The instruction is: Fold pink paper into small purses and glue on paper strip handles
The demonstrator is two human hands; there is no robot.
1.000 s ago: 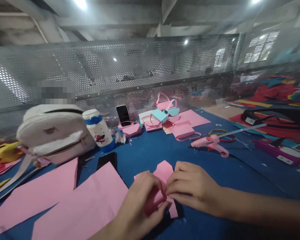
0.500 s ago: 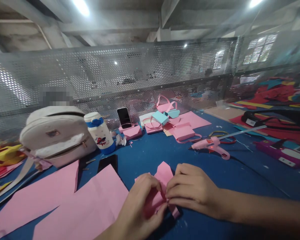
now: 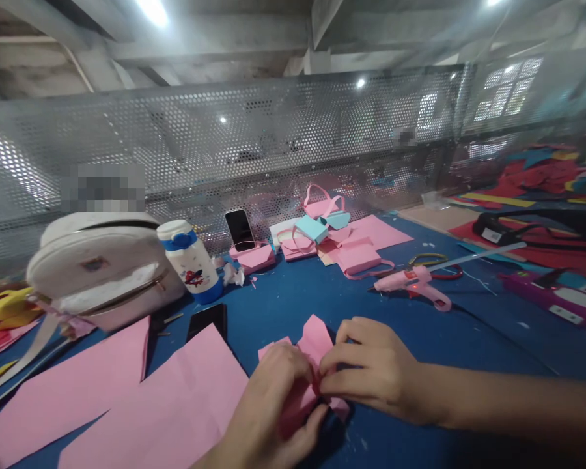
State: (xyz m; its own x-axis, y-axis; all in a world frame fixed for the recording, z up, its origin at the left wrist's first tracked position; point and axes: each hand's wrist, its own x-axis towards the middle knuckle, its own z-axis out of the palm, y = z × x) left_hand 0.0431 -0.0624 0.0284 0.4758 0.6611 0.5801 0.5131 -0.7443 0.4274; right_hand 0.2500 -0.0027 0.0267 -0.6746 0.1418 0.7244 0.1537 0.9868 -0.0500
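A folded piece of pink paper (image 3: 315, 337) is between my two hands at the front of the blue table. My left hand (image 3: 278, 391) curls round its left side, thumb below and fingers above. From the right, my right hand (image 3: 371, 365) pinches the paper's edge, its fingertips close to those of my left hand. One pointed flap stands up between the hands, and a short strip sticks out below. My fingers hide most of the inner folds. Flat pink sheets (image 3: 166, 397) lie just left of my left hand.
A pink glue gun (image 3: 410, 281) lies at the right, its cord trailing forward, with scissors (image 3: 434, 264) behind it. Small paper bags (image 3: 359, 257) sit at the back. A bottle (image 3: 190, 264), backpack (image 3: 102, 267) and dark phone (image 3: 208, 321) are on the left. Perforated metal panels (image 3: 273, 130) border the table.
My right hand's fingers have shifted slightly on the paper's edge, and the strip below now shows less. Both hands still hold the paper. The whole view has moved a little.
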